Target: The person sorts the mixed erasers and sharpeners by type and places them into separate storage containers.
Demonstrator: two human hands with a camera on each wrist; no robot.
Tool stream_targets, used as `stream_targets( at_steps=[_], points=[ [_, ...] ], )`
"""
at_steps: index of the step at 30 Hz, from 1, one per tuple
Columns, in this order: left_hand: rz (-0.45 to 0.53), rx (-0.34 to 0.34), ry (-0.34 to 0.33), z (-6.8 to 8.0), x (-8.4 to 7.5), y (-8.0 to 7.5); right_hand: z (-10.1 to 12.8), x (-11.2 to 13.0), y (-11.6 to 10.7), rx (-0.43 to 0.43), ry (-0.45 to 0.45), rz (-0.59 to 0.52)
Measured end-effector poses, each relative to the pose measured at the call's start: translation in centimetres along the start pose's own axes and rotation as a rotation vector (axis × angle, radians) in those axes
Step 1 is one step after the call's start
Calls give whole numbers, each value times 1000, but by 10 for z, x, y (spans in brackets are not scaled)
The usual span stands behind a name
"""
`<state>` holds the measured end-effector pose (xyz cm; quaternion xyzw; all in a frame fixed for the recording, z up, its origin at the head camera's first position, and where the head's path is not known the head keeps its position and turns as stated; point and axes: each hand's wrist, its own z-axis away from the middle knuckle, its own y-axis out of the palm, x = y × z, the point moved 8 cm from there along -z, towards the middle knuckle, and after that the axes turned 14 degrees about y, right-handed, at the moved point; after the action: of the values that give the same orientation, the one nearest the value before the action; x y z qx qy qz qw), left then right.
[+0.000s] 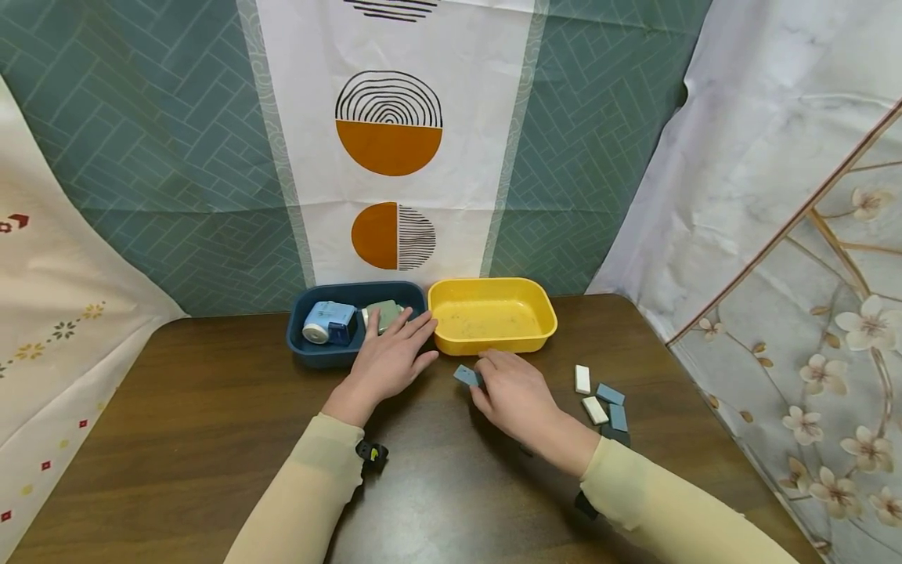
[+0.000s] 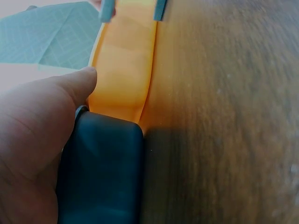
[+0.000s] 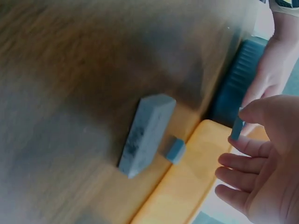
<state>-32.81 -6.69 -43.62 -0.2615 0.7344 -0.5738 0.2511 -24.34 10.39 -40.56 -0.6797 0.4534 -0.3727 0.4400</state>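
Right hand pinches a blue block by the yellow tray. Left hand lies flat and open on the blue bin's rim, gripping nothing.

Small blue-grey block (tilted, pinched) just before yellow tray
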Motion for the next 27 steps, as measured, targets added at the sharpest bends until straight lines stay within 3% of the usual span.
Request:
stream_targets(
  at_steps=[18, 27],
  points=[
    [-28, 20, 6, -1, -2, -1, -17, -34, -31, -48, 60, 1],
    [-8, 20, -4, -1, -1, 1, -36, -45, -34, -54, 89, 18]
  ],
)
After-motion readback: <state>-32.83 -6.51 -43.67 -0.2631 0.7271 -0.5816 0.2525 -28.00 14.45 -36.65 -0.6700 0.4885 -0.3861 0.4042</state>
